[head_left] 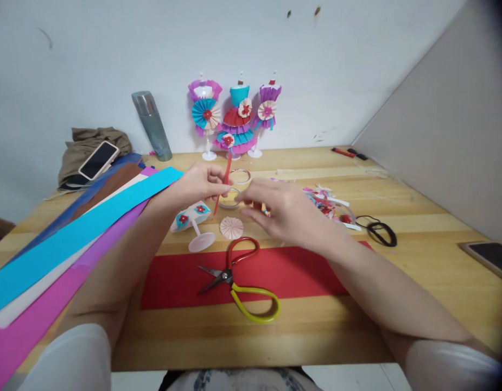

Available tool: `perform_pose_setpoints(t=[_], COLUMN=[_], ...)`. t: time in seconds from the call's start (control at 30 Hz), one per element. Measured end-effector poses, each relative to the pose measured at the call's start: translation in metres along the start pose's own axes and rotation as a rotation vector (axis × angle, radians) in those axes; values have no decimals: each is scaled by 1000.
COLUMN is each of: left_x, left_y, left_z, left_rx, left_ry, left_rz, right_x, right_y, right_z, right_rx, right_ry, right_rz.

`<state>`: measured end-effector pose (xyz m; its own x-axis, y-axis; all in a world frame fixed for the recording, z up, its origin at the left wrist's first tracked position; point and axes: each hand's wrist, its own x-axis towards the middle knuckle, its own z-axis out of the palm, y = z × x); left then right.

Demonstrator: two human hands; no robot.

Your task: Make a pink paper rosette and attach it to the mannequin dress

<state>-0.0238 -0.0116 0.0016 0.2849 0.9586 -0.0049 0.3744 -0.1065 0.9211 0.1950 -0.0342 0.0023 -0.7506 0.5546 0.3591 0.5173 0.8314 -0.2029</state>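
Observation:
A thin red paper strip stands nearly upright, pinched between the thumb and fingers of my left hand. Just right of it is my right hand, its fingers curled toward the thumb; whatever they may hold is too small to make out. Between the hands lies a tape roll, partly covered. A pale pleated paper rosette rests below them. Beside it a small white dress form with red flowers on blue patches lies tipped over. Scissors with red and yellow handles lie spread on red paper.
Three paper-dressed forms stand by the wall, with a flask to their left. Long coloured paper sheets lie under my left arm. Paper scraps, a black cord, markers and phones are around.

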Motion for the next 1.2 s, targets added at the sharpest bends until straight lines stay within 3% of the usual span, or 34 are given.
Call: perform_pose_setpoints(t=[0.07,0.23,0.4,0.57,0.77,1.03,1.2], left_x=[0,0,0,0,-3,3,3], left_y=[-2,-1,-5,-3,7,4,3], left_z=[4,7,7,6,2,8,0], left_rx=[84,144,181,185,145,-45,-106], left_ry=[-81,-189,-253,-209,-132,103,184], left_rz=[45,91,53,-33,-138,-74,16], right_x=[6,15,15,16,17,20,21], right_y=[14,39,43,48,54,43,45], right_z=[7,30,37,39,46,54,57], right_rx=[48,74,42,23,150,408,472], right_ry=[145,135,208,237,313,256,223], right_rz=[18,-29,-20,-77,-26,121,168])
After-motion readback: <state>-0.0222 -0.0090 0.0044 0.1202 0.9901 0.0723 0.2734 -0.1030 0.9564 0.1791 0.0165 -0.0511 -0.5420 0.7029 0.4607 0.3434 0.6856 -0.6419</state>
